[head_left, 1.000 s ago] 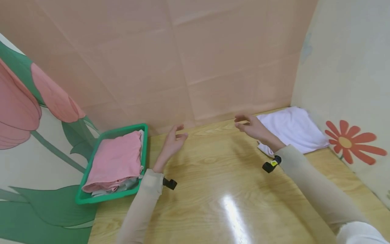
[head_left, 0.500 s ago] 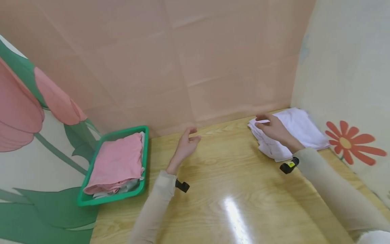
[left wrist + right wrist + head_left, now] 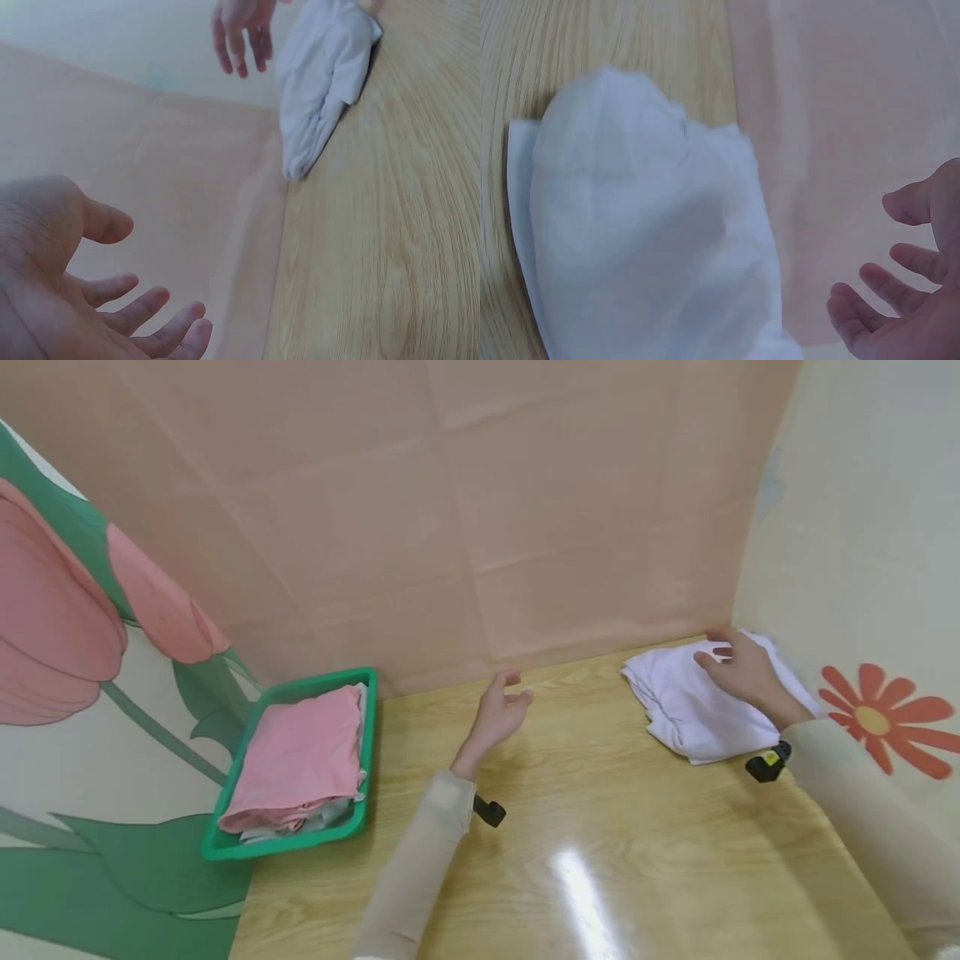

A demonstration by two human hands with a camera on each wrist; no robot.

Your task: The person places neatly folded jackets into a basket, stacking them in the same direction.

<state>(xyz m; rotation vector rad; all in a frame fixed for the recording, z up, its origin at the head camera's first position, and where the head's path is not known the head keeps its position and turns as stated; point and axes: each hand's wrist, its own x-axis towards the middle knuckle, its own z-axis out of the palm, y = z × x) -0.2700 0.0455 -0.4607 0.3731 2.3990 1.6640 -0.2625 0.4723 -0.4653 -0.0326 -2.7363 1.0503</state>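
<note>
A folded white cloth lies at the table's far right, near the corner of the walls. My right hand hovers over it in the head view, fingers loosely bent and holding nothing. In the right wrist view the cloth fills the left and middle, and the right hand appears apart from it. My left hand is in the air over the middle of the table, fingers relaxed, with nothing in it. The left wrist view shows the left hand with its fingers spread, well away from the cloth.
On the left a green basket holds a folded pink garment on top of grey cloth. Behind the wooden table rises a pinkish covered wall. A painted wall borders the right side.
Both hands have moved to the right, the right hand coming over the middle of the white cloth. More of the cloth's left part shows now. The basket's contents look the same.
</note>
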